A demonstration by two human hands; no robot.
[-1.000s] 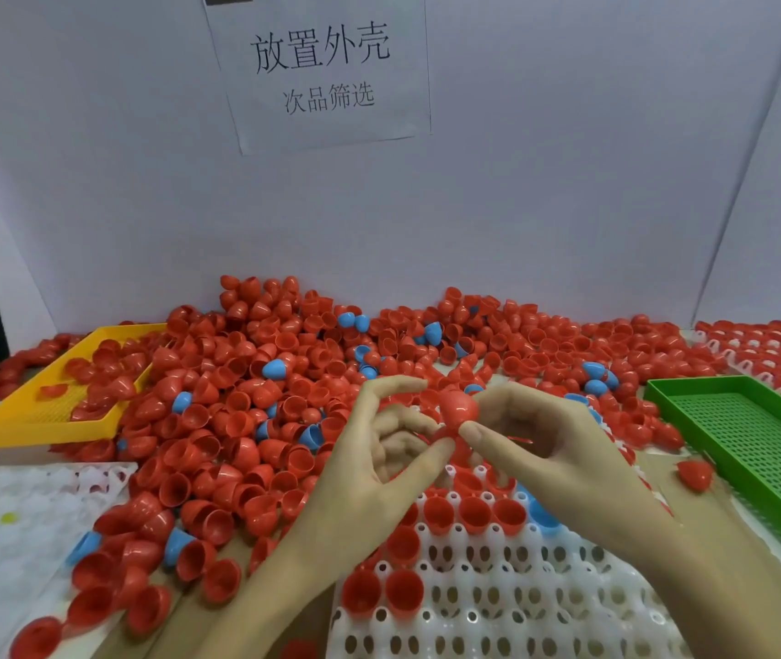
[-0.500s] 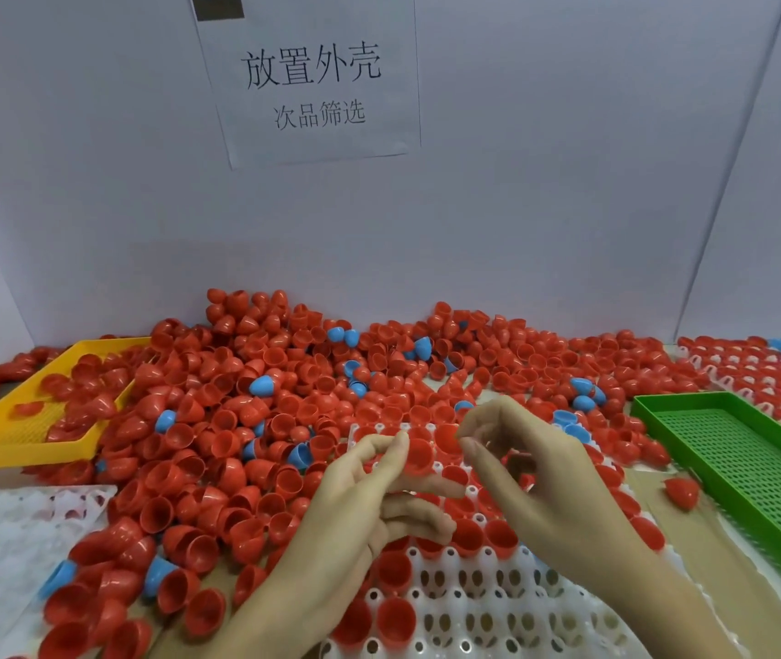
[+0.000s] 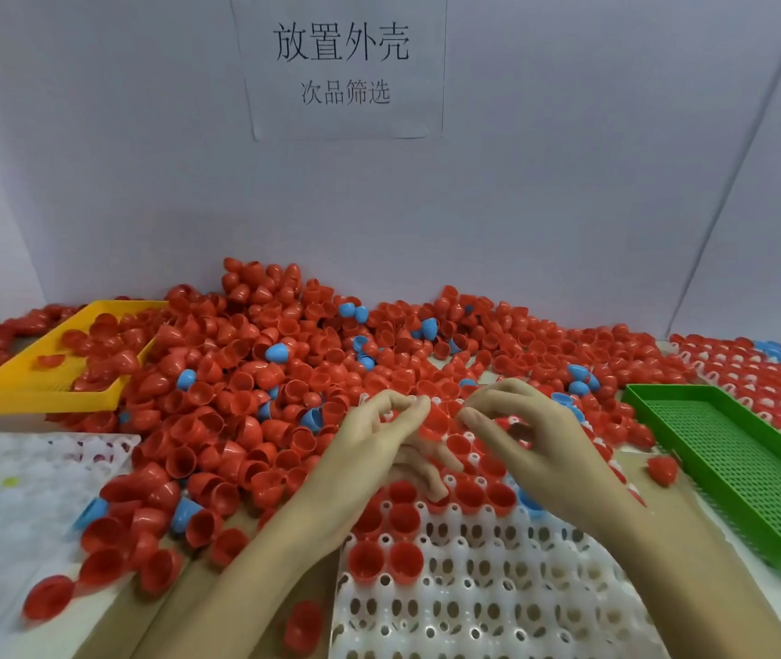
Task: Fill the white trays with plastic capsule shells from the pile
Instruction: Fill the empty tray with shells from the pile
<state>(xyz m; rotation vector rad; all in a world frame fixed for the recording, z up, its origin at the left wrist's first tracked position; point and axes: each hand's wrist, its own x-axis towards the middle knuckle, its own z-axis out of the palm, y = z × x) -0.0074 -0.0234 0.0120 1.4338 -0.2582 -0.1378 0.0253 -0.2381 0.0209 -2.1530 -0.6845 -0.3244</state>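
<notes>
A big pile of red capsule shells (image 3: pixel 236 373), with a few blue ones mixed in, covers the table behind a white tray (image 3: pixel 474 592). Several red shells sit in the tray's far sockets; its near sockets show bare. Above the tray's far edge a single red shell (image 3: pixel 436 423) is pinched between the fingertips of my left hand (image 3: pixel 374 454) and my right hand (image 3: pixel 535 444). Both hands have curled fingers and meet at this shell. A blue shell (image 3: pixel 528 504) lies in the tray under my right wrist.
A second white tray (image 3: pixel 8 492) lies at the left, a tilted yellow tray (image 3: pixel 22 382) with red shells behind it. A green mesh tray (image 3: pixel 735 463) lies at the right, filled white trays (image 3: pixel 768 373) beyond it. Loose red shells (image 3: pixel 662 469) lie about.
Both hands have dropped from mid-air to just above the tray's far rows. The shell first held in my right fingers now sits between the fingertips of both hands.
</notes>
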